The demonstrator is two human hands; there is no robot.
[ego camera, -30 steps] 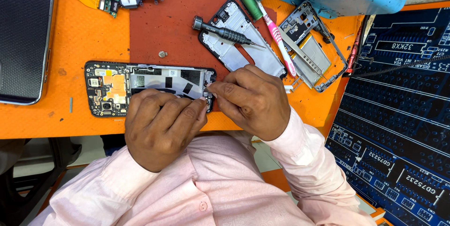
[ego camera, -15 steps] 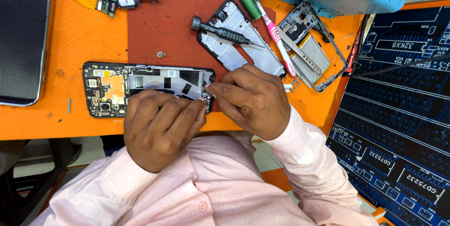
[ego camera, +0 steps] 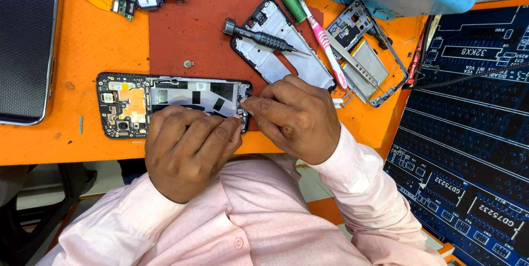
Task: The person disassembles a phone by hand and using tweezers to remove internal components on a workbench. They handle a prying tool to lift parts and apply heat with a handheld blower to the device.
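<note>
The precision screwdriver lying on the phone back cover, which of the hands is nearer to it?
Right. The right hand is just below the precision screwdriver; the left hand is lower and further left, on the opened phone.

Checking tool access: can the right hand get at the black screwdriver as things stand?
Probably yes. The screwdriver lies uncovered across a phone frame, just beyond the right hand, nothing between them. That hand is busy at the opened phone.

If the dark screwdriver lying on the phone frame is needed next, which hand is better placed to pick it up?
Probably the right hand. It sits just below the black-handled metal screwdriver, with only its fingertips on the end of the opened black smartphone. The left hand lies farther off, pressing on the phone's near edge.
</note>
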